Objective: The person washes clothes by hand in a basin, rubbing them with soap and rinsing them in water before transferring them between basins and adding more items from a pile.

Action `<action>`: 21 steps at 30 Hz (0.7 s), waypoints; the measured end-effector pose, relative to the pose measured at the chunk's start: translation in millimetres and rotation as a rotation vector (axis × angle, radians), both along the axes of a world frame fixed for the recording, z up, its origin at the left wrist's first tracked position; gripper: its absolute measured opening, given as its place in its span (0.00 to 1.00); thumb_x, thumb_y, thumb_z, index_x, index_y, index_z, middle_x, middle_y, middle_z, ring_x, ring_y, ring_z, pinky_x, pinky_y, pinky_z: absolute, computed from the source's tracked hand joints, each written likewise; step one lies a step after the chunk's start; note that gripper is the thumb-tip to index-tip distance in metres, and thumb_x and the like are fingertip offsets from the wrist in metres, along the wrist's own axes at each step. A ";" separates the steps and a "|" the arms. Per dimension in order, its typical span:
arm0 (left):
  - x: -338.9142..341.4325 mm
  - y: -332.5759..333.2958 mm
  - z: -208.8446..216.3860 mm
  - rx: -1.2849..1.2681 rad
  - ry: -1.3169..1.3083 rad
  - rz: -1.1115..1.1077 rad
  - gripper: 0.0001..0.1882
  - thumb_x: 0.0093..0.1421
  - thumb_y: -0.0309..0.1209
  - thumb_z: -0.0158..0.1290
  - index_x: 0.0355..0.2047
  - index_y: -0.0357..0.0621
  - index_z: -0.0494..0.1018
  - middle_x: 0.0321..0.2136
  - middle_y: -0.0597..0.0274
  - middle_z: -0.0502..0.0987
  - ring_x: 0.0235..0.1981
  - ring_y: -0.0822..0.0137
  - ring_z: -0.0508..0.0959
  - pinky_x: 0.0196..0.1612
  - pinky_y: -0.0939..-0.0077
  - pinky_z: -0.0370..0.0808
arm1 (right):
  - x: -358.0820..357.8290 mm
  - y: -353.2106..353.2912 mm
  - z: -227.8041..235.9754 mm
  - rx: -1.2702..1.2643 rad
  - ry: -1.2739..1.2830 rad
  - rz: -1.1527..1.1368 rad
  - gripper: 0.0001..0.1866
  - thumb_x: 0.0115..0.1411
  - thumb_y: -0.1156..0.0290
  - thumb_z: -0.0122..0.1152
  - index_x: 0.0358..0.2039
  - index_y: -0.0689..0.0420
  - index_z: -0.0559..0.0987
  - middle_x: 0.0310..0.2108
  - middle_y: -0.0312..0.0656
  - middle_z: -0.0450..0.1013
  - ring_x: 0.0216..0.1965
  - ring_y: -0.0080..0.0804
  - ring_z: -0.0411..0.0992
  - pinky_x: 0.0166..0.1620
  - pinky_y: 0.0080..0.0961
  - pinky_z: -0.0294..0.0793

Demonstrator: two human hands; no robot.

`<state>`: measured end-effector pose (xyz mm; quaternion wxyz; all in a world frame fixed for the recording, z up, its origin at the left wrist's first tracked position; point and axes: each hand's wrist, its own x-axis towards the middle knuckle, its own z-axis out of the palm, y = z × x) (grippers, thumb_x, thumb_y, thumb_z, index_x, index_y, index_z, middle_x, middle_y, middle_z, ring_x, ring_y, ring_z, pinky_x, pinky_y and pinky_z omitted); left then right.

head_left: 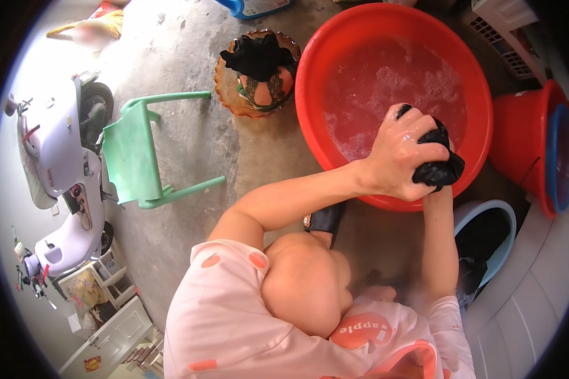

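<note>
My left hand [403,155] is closed around a bunched black cloth [439,165] that looks wet. The cloth is held up over the near side of a large red basin [311,136] with sudsy, reddish-looking water [398,82] in it. From below, my right forearm [441,243] reaches up to the underside of the same cloth. My right hand lies behind the cloth and my left hand, so its fingers are hidden.
Left of the basin, an amber scalloped bowl [224,95] carries black cloth [259,55]. A green stool [129,155] and a lilac scooter [63,132] stand farther left. On the right are red buckets [518,142] and a pale blue tub [511,218] with dark cloth inside.
</note>
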<state>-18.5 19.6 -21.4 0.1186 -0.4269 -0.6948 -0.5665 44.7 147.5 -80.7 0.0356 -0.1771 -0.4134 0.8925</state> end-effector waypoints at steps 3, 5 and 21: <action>3.6 5.5 -11.0 -0.013 -0.010 -0.051 0.15 0.28 0.36 0.56 0.21 0.51 0.74 0.25 0.59 0.68 0.26 0.57 0.67 0.31 0.65 0.59 | 5.3 4.0 -4.4 -0.031 0.057 0.122 0.13 0.63 0.66 0.44 0.40 0.58 0.74 0.37 0.38 0.72 0.38 0.27 0.72 0.41 0.24 0.73; 5.9 2.3 -21.3 -0.050 -0.067 -0.089 0.14 0.28 0.36 0.56 0.22 0.51 0.74 0.24 0.59 0.68 0.25 0.57 0.68 0.31 0.65 0.60 | 10.4 5.5 -14.6 -0.355 0.006 0.161 0.12 0.62 0.66 0.45 0.40 0.58 0.74 0.37 0.38 0.73 0.38 0.27 0.73 0.41 0.25 0.74; -61.5 -75.4 -47.8 -0.139 -0.830 0.148 0.12 0.44 0.31 0.52 0.28 0.37 0.76 0.27 0.58 0.77 0.30 0.62 0.77 0.37 0.70 0.73 | -30.9 -60.2 7.1 -0.539 -0.323 0.024 0.23 0.61 0.55 0.52 0.50 0.57 0.71 0.47 0.41 0.72 0.46 0.35 0.72 0.50 0.37 0.72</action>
